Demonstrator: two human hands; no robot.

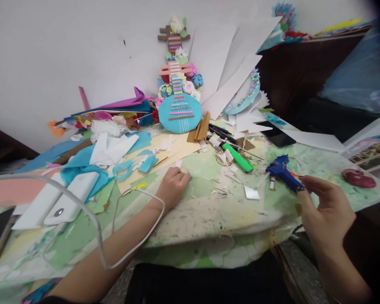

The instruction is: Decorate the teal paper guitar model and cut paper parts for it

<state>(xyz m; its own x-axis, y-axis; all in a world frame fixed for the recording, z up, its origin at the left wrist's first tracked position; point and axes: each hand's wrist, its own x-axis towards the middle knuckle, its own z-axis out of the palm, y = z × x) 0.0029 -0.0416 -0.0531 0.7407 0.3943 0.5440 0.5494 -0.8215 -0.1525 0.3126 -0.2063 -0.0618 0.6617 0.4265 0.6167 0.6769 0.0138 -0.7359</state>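
My left hand (174,188) rests on the patterned table cover with its fingers curled in. A tiny light-blue bit shows at its fingertips, too small to name. On the right, my right hand (326,207) has its thumb and fingers around the handle end of a blue hot glue gun (283,171), in a loose pinch. The gun's nozzle points left, low over the table. A round blue paper lute (180,113) with stick strings and paper flowers stands upright against the wall, beyond both hands.
A white cable (98,228) loops over my left forearm from a white power bank (71,197). Near the middle lie a green marker (237,157), black pens (223,133) and paper scraps. A phone (277,134) and a dark red lump (358,178) lie at the right.
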